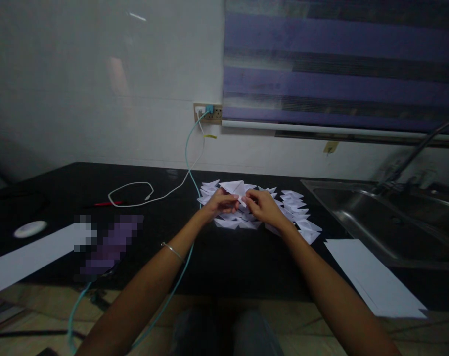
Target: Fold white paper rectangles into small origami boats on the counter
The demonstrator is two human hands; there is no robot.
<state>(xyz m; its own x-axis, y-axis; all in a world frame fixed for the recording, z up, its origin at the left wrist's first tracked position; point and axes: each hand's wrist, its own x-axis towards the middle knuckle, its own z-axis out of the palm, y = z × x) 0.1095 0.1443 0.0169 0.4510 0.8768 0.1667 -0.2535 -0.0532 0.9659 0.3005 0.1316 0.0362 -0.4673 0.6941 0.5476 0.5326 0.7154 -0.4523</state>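
No legible txt, no readable nos., labels, brands, signs

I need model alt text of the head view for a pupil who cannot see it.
A person's left hand and right hand hold a folded white paper piece amid similar folded pieces on a black counter. Flat white sheets lie at right near a metal sink; a purple striped blind hangs behind.

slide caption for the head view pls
Left hand and right hand hold a folded paper near more folded pieces on a black counter.
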